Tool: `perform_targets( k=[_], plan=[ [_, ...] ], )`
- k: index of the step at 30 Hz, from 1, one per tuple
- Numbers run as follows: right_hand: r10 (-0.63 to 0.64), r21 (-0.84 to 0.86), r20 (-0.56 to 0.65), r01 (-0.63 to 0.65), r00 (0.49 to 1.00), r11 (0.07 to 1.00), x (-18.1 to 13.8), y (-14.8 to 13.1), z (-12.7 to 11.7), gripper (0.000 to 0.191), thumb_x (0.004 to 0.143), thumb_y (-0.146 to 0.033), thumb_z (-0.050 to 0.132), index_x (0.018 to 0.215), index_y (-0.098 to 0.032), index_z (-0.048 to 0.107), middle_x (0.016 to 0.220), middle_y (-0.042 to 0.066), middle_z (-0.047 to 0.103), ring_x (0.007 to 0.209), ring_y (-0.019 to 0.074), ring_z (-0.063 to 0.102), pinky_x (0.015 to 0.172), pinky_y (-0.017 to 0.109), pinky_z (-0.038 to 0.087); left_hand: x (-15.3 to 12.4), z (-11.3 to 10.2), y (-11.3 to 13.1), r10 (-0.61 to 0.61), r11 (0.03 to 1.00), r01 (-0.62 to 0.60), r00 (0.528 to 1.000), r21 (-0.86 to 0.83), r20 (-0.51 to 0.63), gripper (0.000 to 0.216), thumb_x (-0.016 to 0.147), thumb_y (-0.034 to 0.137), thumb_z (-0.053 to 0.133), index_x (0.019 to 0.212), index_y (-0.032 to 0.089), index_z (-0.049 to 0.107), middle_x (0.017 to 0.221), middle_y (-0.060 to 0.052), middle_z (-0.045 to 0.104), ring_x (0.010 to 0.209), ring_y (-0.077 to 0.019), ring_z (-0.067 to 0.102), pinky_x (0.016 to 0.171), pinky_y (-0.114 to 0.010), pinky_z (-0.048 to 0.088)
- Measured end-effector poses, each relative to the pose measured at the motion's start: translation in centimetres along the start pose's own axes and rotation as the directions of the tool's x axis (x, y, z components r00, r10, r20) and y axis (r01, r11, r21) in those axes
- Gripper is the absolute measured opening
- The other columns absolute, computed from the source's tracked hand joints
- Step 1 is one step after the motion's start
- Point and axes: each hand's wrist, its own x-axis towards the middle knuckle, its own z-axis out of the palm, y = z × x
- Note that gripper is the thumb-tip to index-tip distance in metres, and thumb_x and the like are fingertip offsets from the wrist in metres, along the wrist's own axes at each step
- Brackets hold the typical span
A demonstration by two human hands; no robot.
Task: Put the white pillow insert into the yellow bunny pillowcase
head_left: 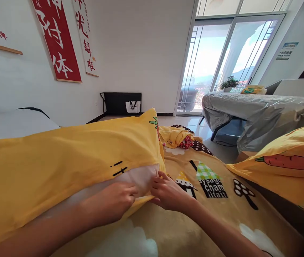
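Yellow pillowcase (pixel 68 157) mouth pinched by both hands: left hand (pixel 117 201), right hand (pixel 168 194) closed on hem over white pillow (pixel 138 178), near blanket (pixel 194 221) edge. Best keep hem taut, grips close.

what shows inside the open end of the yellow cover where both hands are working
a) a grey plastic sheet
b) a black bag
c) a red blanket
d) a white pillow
d: a white pillow shows at the opening of the yellow cover, with the left hand and right hand pinching the cover's edge there.

Bright window (pixel 216 60) glare, wide-angle edges
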Motion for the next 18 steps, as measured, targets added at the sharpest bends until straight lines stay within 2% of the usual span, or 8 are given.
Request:
perform_targets(
  k=[3, 5, 6, 8, 10, 14, 16, 18],
  plan=[
    [0.028, -0.029, 0.028, -0.027, 0.999, 0.999, -1.2, -0.7, -0.2, 0.023, 0.09, -0.035, 0.054, 0.089, -0.017, 0.069, 0.083, 0.007, 0.07, 0.097, 0.0222, 0.058, 0.102, 0.042, 0.027, 7.2, 3.7, -0.8, 0.278, 0.953, -0.276, 0.96, 0.125, 0.0, 0.028, 0.092, 0.015, 0.044, 0.079, 0.015, 0.068, 0.085, -0.003, 0.068, 0.082, -0.0153, 0.06, 0.079, -0.029, 0.046],
    [0.09, -0.066, 0.042, -0.087, 0.995, 0.994, -2.2, -1.2, -0.2, 0.02, 0.088, -0.033, 0.058, 0.09, -0.016, 0.069, 0.084, 0.008, 0.071, 0.096, 0.0227, 0.059, 0.101, 0.041, 0.029, 9.7, 6.0, -1.2, 0.36, 0.923, -0.354, 0.933, 0.153, -0.01, 0.027, 0.094, 0.018, 0.043, 0.089, 0.015, 0.069, 0.101, -0.005, 0.069, 0.097, -0.0163, 0.058, 0.093, -0.029, 0.041],
    [0.13, -0.086, 0.049, -0.125, 0.99, 0.988, -2.7, -1.3, -0.1, 0.02, 0.086, -0.034, 0.061, 0.088, -0.016, 0.069, 0.083, 0.008, 0.071, 0.095, 0.023, 0.06, 0.1, 0.04, 0.03, 10.2, 6.9, -1.3, 0.361, 0.922, -0.352, 0.932, 0.161, -0.027, 0.026, 0.093, 0.019, 0.043, 0.099, 0.014, 0.068, 0.113, -0.006, 0.066, 0.108, -0.0174, 0.055, 0.1, -0.03, 0.037],
    [0.187, -0.126, 0.069, -0.178, 0.98, 0.976, -3.7, -1.6, 0.3, 0.024, 0.081, -0.039, 0.067, 0.085, -0.015, 0.069, 0.079, 0.008, 0.07, 0.093, 0.0236, 0.061, 0.101, 0.04, 0.031, 10.1, 8.0, -1.3, 0.3, 0.941, -0.286, 0.953, 0.181, -0.053, 0.033, 0.091, 0.021, 0.046, 0.121, 0.014, 0.059, 0.13, -0.009, 0.058, 0.125, -0.02, 0.045, 0.107, -0.033, 0.03],
    [0.196, -0.163, 0.094, -0.179, 0.976, 0.97, -4.4, -1.7, 0.6, 0.026, 0.079, -0.041, 0.069, 0.083, -0.015, 0.069, 0.074, 0.008, 0.07, 0.091, 0.0237, 0.062, 0.103, 0.041, 0.03, 9.4, 8.2, -1.0, 0.194, 0.962, -0.189, 0.981, 0.199, -0.007, 0.04, 0.09, 0.024, 0.048, 0.129, 0.016, 0.053, 0.127, -0.01, 0.06, 0.122, -0.0225, 0.048, 0.102, -0.036, 0.033],
    [0.128, -0.215, 0.083, -0.108, 0.988, 0.971, -4.6, -1.9, 0.5, 0.011, 0.084, -0.025, 0.061, 0.081, -0.016, 0.068, 0.074, 0.008, 0.069, 0.092, 0.0239, 0.061, 0.106, 0.044, 0.027, 9.9, 8.1, 0.7, -0.019, 0.982, -0.008, 0.989, 0.191, 0.144, 0.04, 0.088, 0.024, 0.051, 0.126, 0.012, 0.055, 0.094, -0.012, 0.07, 0.085, -0.0239, 0.062, 0.077, -0.037, 0.044],
    [0.115, -0.22, 0.087, -0.093, 0.99, 0.971, -4.3, -1.9, 0.2, 0.012, 0.084, -0.017, 0.056, 0.082, -0.015, 0.067, 0.075, 0.009, 0.069, 0.091, 0.0234, 0.061, 0.105, 0.044, 0.029, 11.6, 8.5, 1.9, -0.101, 0.987, 0.084, 0.987, 0.14, 0.125, 0.034, 0.084, 0.018, 0.057, 0.118, 0.011, 0.061, 0.087, -0.011, 0.07, 0.081, -0.0232, 0.063, 0.077, -0.036, 0.044],
    [0.128, -0.209, 0.134, -0.098, 0.983, 0.973, -3.9, -1.9, 0.1, 0.013, 0.084, -0.016, 0.055, 0.082, -0.015, 0.067, 0.071, 0.007, 0.069, 0.086, 0.0221, 0.062, 0.102, 0.041, 0.032, 13.9, 8.9, 2.7, -0.171, 0.983, 0.166, 0.983, 0.082, 0.06, 0.022, 0.083, 0.013, 0.06, 0.104, 0.012, 0.066, 0.089, -0.01, 0.069, 0.086, -0.0228, 0.063, 0.081, -0.036, 0.046]
  ],
)
